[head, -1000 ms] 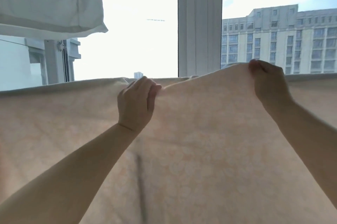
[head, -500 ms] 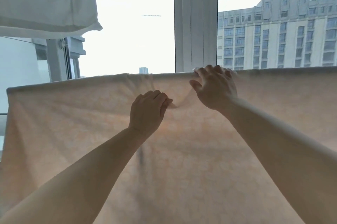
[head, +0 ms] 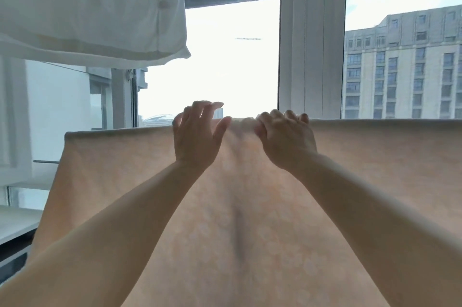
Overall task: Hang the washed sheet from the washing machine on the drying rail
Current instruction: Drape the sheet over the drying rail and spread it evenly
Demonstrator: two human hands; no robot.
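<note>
A pale peach sheet hangs draped over a horizontal rail, which stays hidden under the sheet's folded top edge. That edge runs from the left corner across to the right border. My left hand is up at the top edge with its fingers spread and straight, and its thumb is by the fabric. My right hand is close beside it, fingers curled over the top edge, gripping the sheet. Between the two hands the fabric is bunched, and creases fan downward from there.
A white garment hangs overhead at the upper left. A white window post stands just behind the sheet. At the lower left are a white ledge and a thin metal rod. A tall building shows outside.
My left hand let go of its pinch below the edge, rose to the top edge and opened. My right hand's fingers curled over the edge. The hands are now closer together.
</note>
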